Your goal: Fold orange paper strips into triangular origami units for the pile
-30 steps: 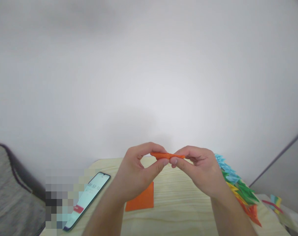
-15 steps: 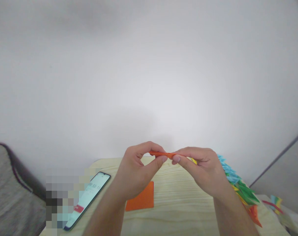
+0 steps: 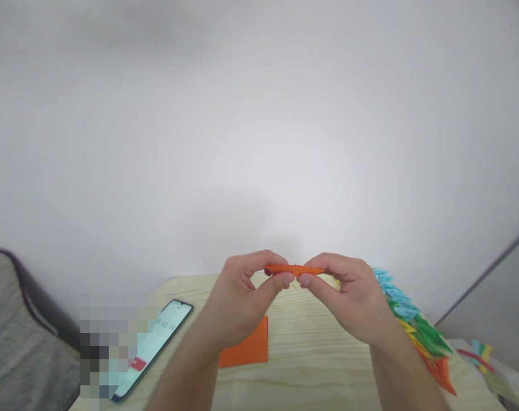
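Note:
A folded piece of orange paper (image 3: 296,270) is held up edge-on above the far side of the table, so it shows as a thin strip. My left hand (image 3: 246,297) pinches its left part between thumb and fingers. My right hand (image 3: 349,291) pinches its right part in the same way, the two thumbs close together below the middle. Under my left hand, a flat stack of orange paper (image 3: 248,348) lies on the table, partly hidden by that hand and wrist.
A phone (image 3: 156,348) with a running timer lies at the left of the wooden table (image 3: 310,365). Along the right edge are folded paper pieces in blue, green (image 3: 428,337), yellow and orange. Grey fabric (image 3: 23,337) is at far left, and a white wall (image 3: 259,142) stands behind.
My fingers have shifted their hold on the orange paper, and more of its right end now shows. My right hand has moved slightly left.

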